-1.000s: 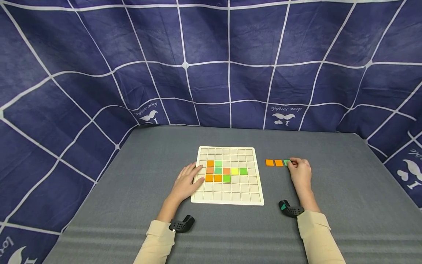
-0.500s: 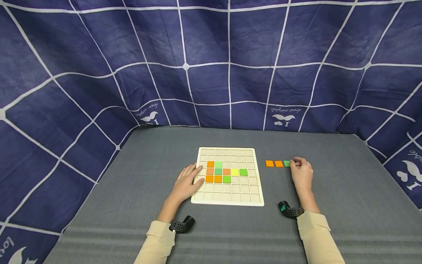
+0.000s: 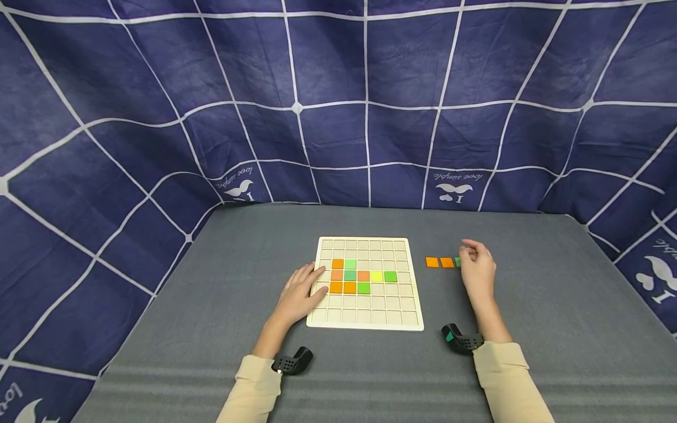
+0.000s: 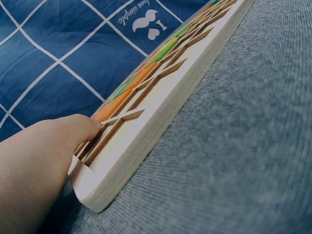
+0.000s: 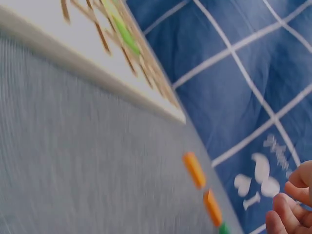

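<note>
My left hand [image 3: 297,295] rests on the left edge of a pale wooden grid board [image 3: 365,319], fingers spread. In the left wrist view its thumb [image 4: 80,127] lies over the board's near corner. Coloured square tiles sit in the board's cells: orange, salmon, yellow and shades of green. To the right of the board, two orange tiles [image 3: 432,262] and a green tile [image 3: 457,262] lie in a row on the table. My right hand [image 3: 478,275] hovers over the green tile and partly covers it. Its fingers are loosely bent, with nothing visible between them.
A grey cloth [image 3: 211,282] covers the table. Behind and at the sides hangs a dark blue curtain [image 3: 402,135] with white grid lines. Each wrist wears a black camera band, such as the one on the right wrist [image 3: 461,339].
My right hand first shifted slightly right off the green tile, then rose and moved back left over it. The green tile stays in the row. The left hand and board have not moved.
</note>
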Demonstrator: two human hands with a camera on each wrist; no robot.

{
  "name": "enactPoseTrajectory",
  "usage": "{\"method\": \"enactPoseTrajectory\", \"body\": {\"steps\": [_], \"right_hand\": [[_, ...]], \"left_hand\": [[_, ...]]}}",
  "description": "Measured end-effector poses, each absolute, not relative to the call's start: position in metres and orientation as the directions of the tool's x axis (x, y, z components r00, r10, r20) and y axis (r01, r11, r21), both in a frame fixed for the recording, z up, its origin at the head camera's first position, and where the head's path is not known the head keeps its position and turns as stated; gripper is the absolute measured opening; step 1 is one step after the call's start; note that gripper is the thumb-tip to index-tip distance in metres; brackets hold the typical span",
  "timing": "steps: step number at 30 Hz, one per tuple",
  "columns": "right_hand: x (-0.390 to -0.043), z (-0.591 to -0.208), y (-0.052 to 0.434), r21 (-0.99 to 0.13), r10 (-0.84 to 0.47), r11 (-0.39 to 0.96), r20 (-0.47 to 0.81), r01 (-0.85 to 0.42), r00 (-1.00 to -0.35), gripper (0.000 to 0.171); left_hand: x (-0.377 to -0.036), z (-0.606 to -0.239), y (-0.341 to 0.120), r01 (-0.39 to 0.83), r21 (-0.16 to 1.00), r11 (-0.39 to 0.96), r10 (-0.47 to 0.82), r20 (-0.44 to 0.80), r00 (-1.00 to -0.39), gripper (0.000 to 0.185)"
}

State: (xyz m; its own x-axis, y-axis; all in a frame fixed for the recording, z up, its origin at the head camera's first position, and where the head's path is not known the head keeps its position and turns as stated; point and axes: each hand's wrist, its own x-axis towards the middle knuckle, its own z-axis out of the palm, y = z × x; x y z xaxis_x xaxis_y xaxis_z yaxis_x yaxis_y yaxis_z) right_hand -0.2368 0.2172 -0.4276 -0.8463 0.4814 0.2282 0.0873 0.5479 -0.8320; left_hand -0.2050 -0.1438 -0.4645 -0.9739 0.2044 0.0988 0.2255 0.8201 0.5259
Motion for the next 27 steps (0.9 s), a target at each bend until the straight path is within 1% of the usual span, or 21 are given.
{"method": "enactPoseTrajectory", "body": {"steps": [6, 9, 14, 21, 27], "right_hand": [[-0.235, -0.419, 0.195, -0.815, 0.367, 0.579, 0.249, 0.011, -0.896, 0.027], [-0.232, -0.416, 0.183, -0.804, 0.292, 0.595, 0.230, -0.013, -0.928, 0.027], [-0.226, -0.415, 0.163, -0.796, 0.183, 0.604, 0.194, -0.046, -0.964, 0.026], [-0.217, -0.413, 0.131, -0.777, 0.052, 0.621, 0.178, -0.107, -0.983, 0.024], [-0.221, -0.416, 0.099, -0.753, -0.039, 0.634, 0.197, -0.177, -0.980, 0.022]], "left_hand": [[-0.205, -0.466, -0.143, 0.219, 0.526, 0.822, 0.197, 0.098, -0.975, 0.054], [-0.206, -0.466, -0.143, 0.218, 0.524, 0.823, 0.196, 0.099, -0.976, 0.055], [-0.206, -0.467, -0.143, 0.214, 0.517, 0.829, 0.192, 0.096, -0.977, 0.055], [-0.205, -0.465, -0.143, 0.212, 0.530, 0.821, 0.188, 0.100, -0.977, 0.054], [-0.205, -0.464, -0.144, 0.212, 0.528, 0.822, 0.187, 0.102, -0.977, 0.054]]}}
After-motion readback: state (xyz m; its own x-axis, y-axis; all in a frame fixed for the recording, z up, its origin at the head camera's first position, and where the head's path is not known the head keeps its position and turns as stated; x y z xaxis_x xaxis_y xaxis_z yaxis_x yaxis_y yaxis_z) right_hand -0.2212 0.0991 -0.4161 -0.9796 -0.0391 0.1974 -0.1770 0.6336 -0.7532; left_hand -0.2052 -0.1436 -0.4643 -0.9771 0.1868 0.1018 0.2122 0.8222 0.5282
